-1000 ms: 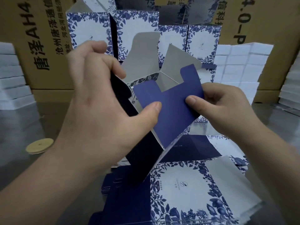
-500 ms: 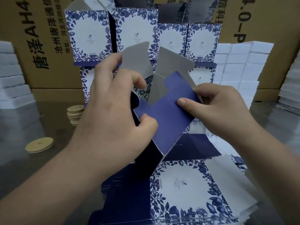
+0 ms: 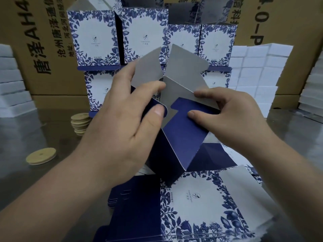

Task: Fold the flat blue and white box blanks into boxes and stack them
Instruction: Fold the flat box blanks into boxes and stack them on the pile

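Head view: the left hand (image 3: 122,130) grips the half-formed box (image 3: 174,147) in the air above the pile of flat blanks (image 3: 195,194) on the table (image 3: 43,133). Its thumb presses one navy bottom flap and its fingers (image 3: 153,84) curl over a grey flap (image 3: 148,67). The right hand (image 3: 230,116) pinches the notched navy flap (image 3: 185,117) between thumb and forefinger. Finished boxes (image 3: 94,37) stand stacked behind. The likely risk is that the flaps overlap in the wrong order, so the tab misses its notch. Pressing down then would crease the card or leave a base that springs open.
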`<state>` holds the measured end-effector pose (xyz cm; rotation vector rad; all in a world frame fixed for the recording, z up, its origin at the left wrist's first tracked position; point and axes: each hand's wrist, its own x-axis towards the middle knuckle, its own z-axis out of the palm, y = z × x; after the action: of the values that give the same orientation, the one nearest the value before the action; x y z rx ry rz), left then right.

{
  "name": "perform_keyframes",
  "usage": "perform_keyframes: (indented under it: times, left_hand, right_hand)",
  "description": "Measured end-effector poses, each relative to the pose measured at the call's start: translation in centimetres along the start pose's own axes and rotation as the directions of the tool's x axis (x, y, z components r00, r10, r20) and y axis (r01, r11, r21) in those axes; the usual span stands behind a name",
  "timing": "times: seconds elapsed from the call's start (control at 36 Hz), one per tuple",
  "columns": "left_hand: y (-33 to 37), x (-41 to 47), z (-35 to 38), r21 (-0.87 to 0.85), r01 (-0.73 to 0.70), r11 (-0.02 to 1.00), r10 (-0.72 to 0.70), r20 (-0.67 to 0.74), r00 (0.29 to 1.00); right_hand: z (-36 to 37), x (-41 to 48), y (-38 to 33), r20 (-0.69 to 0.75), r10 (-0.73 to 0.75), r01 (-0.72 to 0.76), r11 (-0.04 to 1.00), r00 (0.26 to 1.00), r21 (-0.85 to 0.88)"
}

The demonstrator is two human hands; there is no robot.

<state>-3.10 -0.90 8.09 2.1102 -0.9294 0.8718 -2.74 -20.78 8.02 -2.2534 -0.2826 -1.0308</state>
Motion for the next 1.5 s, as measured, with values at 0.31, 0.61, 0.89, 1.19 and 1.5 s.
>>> perform_keyframes:
  times: [0.31,0.61,0.89,1.19,1.5]
  left_hand:
    - [-0.7,0.7,-1.3,-0.134,0.031,0.990,-0.023,0.059,0.998]
    - [-1.6,0.9,-1.7,-0.052,0.136,0.989,-0.128,0.123,0.984]
    - [-2.3,1.0,-0.8,0.124,0.038,0.992,-0.040,0.016,0.999]
    - [-1.4,0.9,-0.8,0.163,-0.022,0.986,0.019,0.019,1.000]
    - [-1.7,0.8,-0.9,0.127,-0.138,0.982,0.134,0.045,0.990]
  right_hand:
    - [0.0,0.0,0.1,-0.017,0.003,-0.002,0.999,1.000,0.052]
    - [0.3,0.0,0.3,-0.007,-0.022,0.023,0.998,1.000,0.065]
    - [0.3,-0.1,0.5,0.038,-0.045,0.031,0.950,0.998,0.310]
    - [0.1,0.6,0.5,0.049,0.151,-0.151,0.798,0.987,0.584]
    - [0.0,0.6,0.0,0.218,0.190,-0.289,0.643,0.957,0.709]
